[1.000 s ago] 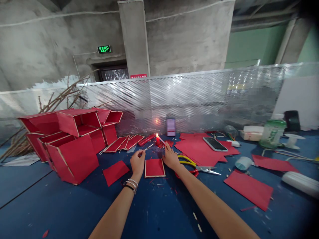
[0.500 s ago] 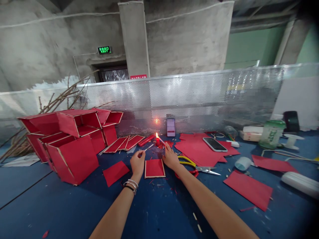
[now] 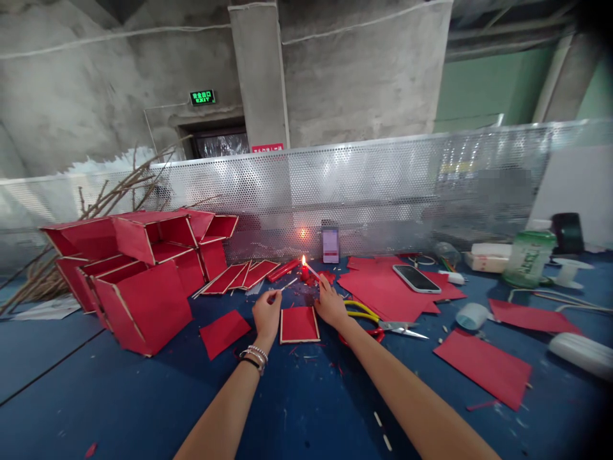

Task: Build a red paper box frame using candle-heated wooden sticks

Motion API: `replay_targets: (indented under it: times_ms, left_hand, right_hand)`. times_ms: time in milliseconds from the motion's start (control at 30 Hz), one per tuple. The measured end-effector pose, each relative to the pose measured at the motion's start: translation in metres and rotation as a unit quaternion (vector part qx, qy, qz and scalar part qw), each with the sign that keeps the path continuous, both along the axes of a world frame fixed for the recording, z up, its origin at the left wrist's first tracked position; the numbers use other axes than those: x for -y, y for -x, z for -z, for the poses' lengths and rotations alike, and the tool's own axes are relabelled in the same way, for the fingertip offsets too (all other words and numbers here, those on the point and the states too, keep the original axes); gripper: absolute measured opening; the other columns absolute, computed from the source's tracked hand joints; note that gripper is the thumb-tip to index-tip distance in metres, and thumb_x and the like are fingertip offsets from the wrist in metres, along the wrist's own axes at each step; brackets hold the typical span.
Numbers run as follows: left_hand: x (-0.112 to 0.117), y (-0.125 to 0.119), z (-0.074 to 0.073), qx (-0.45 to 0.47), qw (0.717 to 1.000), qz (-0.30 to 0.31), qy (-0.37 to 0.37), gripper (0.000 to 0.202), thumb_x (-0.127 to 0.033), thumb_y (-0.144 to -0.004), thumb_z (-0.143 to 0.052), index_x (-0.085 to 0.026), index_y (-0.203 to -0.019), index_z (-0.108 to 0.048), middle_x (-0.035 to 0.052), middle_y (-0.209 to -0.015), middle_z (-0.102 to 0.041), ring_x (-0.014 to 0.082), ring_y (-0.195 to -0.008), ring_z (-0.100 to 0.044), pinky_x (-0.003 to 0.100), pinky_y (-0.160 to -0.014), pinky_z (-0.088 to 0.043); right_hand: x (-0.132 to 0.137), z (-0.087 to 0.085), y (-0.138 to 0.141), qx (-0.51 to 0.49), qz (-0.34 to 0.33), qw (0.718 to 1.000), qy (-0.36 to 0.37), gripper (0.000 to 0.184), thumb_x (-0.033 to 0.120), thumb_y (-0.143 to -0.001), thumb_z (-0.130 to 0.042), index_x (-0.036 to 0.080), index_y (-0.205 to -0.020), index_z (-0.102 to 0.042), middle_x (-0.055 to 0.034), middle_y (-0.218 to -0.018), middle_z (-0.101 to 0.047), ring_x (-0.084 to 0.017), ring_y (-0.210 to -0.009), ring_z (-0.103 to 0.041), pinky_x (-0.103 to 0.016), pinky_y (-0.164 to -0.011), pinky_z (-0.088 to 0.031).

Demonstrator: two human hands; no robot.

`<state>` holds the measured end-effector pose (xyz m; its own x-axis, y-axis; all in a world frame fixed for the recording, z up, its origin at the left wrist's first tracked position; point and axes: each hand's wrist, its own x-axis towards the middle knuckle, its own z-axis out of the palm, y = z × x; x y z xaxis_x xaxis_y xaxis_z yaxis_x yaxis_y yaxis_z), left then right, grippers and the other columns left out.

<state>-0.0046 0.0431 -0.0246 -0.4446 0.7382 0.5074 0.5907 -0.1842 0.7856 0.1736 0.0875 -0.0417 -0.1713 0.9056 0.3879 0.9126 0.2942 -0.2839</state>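
Observation:
My right hand (image 3: 331, 304) is closed on a pale glue stick (image 3: 313, 272), its tip held up at the flame of a lit red candle (image 3: 305, 271). My left hand (image 3: 267, 315), with bracelets at the wrist, pinches a thin white stick (image 3: 289, 283) that points toward the candle. Between the hands lies a red square panel (image 3: 299, 324), edged with pale strips along its sides and near edge. Beside my right wrist rest yellow-and-red-handled scissors (image 3: 383, 324), partly hidden by the forearm.
Red open boxes (image 3: 143, 300) are stacked at left, with edged red panels (image 3: 239, 276) behind my left hand. Red sheets (image 3: 378, 287) lie at right under a phone (image 3: 416, 279). Another phone (image 3: 330, 245) stands upright behind the candle. A green jar (image 3: 529, 257) is farther right.
The view has shifted slightly. Both hands keep their holds, and the glue stick stays at the flame. The thin white stick in my left hand shows more clearly.

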Motion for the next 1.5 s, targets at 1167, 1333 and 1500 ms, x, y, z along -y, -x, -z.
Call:
replay_targets:
  times_ms: [1167,1333,1500]
  left_hand:
    - [-0.008,0.007,0.008,0.048,0.999,-0.015,0.014,0.03,-0.042,-0.079,-0.05,-0.018,-0.086,-0.067,0.006,-0.088,-0.071,0.0197,-0.085,-0.063,0.029,-0.081,-0.044]
    - [-0.009,0.007,0.009,0.055,0.998,-0.011,0.01,0.031,-0.043,-0.078,-0.051,-0.018,-0.087,-0.067,0.0061,-0.087,-0.071,0.0195,-0.084,-0.063,0.029,-0.08,-0.044]
    - [-0.008,0.007,0.008,0.055,0.998,-0.007,0.003,0.031,-0.043,-0.078,-0.051,-0.018,-0.087,-0.067,0.0061,-0.086,-0.071,0.0198,-0.084,-0.063,0.029,-0.081,-0.044]
  right_hand:
    - [0.017,-0.02,-0.002,-0.098,-0.028,0.995,-0.023,0.023,0.028,-0.093,-0.035,0.021,-0.102,-0.054,-0.0044,-0.089,-0.066,-0.015,-0.08,-0.062,-0.022,-0.063,-0.032]
    - [0.017,-0.021,-0.002,-0.098,-0.028,0.995,-0.021,0.023,0.028,-0.093,-0.034,0.021,-0.101,-0.054,-0.0045,-0.09,-0.067,-0.015,-0.08,-0.062,-0.023,-0.063,-0.031]
    - [0.017,-0.021,-0.002,-0.094,-0.025,0.995,-0.027,0.023,0.028,-0.094,-0.033,0.021,-0.1,-0.054,-0.0041,-0.089,-0.067,-0.015,-0.079,-0.062,-0.023,-0.062,-0.031]
